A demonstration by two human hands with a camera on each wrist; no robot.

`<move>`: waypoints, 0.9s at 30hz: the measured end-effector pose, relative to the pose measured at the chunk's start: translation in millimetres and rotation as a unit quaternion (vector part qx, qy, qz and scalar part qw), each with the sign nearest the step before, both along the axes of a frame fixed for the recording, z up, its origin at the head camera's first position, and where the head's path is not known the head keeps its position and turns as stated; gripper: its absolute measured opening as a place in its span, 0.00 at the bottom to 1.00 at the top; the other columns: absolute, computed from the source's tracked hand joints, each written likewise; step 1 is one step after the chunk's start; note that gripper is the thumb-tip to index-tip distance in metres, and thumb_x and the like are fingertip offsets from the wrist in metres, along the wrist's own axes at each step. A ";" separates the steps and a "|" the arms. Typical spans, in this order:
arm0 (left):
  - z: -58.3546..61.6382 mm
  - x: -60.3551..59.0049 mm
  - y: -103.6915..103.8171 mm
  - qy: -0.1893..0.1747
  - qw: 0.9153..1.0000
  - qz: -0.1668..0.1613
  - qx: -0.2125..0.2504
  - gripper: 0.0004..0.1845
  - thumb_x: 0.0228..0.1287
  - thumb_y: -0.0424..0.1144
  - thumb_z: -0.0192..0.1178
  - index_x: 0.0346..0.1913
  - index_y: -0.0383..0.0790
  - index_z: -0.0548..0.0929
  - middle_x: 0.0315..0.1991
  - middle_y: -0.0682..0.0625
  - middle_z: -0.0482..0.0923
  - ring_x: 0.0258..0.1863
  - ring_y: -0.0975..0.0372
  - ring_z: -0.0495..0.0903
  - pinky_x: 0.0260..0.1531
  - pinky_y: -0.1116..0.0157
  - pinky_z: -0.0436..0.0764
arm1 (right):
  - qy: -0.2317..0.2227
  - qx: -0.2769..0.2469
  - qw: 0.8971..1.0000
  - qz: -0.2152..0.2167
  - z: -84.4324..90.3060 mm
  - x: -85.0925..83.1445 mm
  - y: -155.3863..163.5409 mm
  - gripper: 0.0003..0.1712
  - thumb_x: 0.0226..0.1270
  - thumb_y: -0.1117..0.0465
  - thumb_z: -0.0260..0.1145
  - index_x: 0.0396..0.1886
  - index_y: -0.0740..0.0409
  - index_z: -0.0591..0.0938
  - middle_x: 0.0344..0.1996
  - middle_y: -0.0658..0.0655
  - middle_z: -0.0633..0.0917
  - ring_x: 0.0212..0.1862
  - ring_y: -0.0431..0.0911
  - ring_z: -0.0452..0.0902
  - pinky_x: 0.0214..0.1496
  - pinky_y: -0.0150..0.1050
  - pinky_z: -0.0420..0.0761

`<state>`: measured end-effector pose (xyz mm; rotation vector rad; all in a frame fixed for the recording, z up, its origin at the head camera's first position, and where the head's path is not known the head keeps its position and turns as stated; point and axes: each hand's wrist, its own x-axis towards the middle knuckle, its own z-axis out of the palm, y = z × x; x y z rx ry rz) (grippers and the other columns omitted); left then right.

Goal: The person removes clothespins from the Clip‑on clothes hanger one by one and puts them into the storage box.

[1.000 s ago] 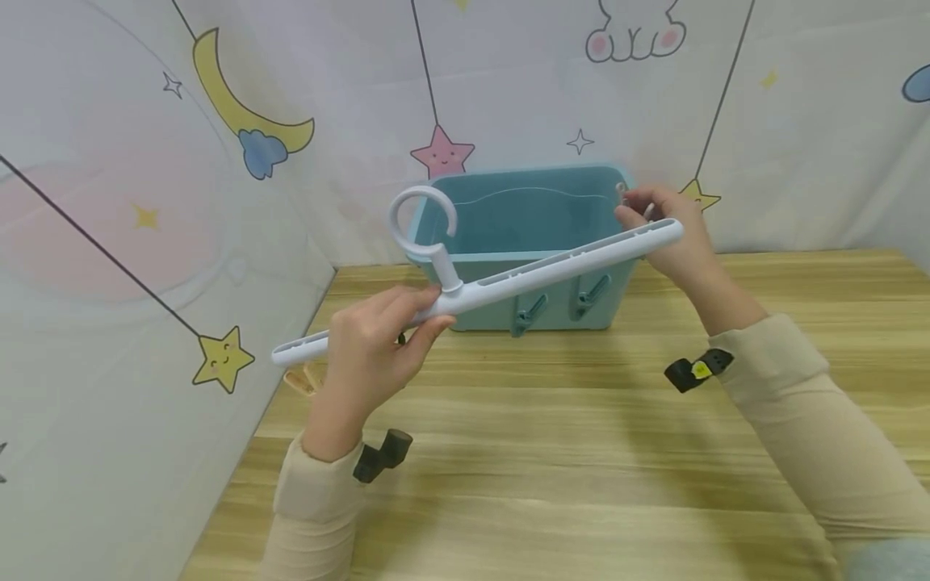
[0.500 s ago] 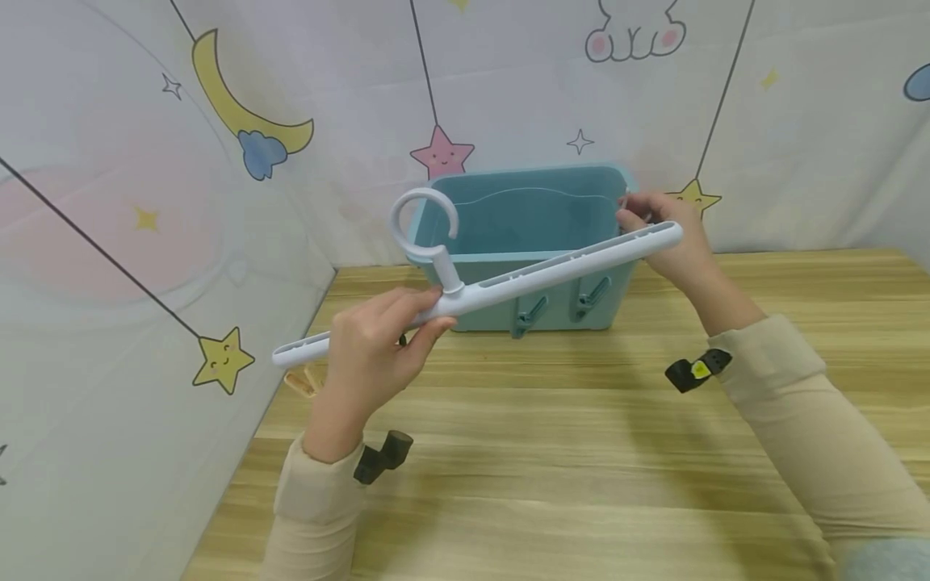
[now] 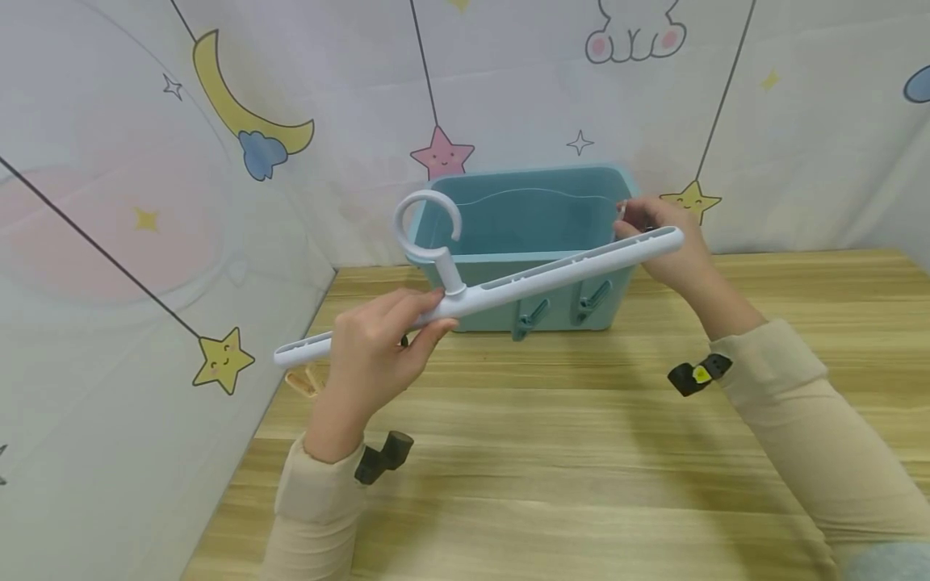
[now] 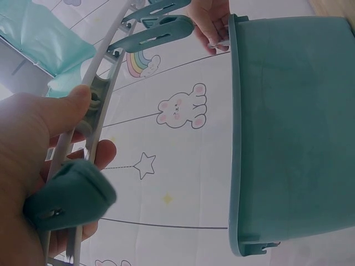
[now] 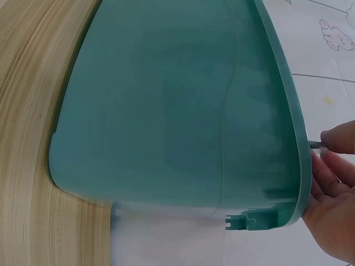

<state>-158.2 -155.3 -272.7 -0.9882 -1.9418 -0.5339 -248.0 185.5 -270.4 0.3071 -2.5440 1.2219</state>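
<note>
Head view alone shows hook [image 3: 400,230]; left grip [image 3: 374,339] clasps hanger [image 3: 552,278], right grip [image 5: 335,194] pinches something [image 5: 315,145].

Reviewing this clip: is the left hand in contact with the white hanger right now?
Touching. The head view shows the left hand gripping the hanger, its thumb and fingers pressed against the bar just below the hook.

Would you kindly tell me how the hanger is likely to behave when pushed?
The hanger is probably stiff: its bar looks straight in the left hand. It seems light, being slim and slotted. Its clips may wobble, jutting outward.
</note>
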 end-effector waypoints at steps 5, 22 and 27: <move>-0.2 -0.1 0.7 -0.004 1.000 -0.003 0.000 0.21 0.70 0.52 0.55 0.38 0.34 0.84 0.28 0.47 0.85 0.20 0.60 0.81 0.16 0.65 0.75 | 0.002 0.004 1.000 0.004 -1.2 0.9 1.2 0.22 0.73 0.58 0.57 0.62 0.64 0.74 0.53 0.65 0.80 0.52 0.55 0.76 0.45 0.29 0.73; -0.4 -0.7 1.1 0.000 1.000 0.003 -0.001 0.22 0.70 0.52 0.55 0.39 0.34 0.84 0.28 0.46 0.85 0.20 0.60 0.82 0.16 0.65 0.76 | 0.024 -0.017 1.000 -0.010 4.3 22.3 5.3 0.22 0.70 0.56 0.62 0.60 0.59 0.77 0.50 0.60 0.83 0.45 0.32 0.76 0.43 0.22 0.71; 0.4 -1.2 1.2 0.000 1.000 0.004 0.000 0.22 0.70 0.52 0.55 0.39 0.33 0.84 0.28 0.46 0.85 0.21 0.59 0.82 0.16 0.65 0.76 | 0.058 -0.071 0.995 0.027 1.9 31.7 9.3 0.20 0.66 0.66 0.62 0.58 0.65 0.77 0.42 0.42 0.83 0.43 0.27 0.75 0.45 0.21 0.72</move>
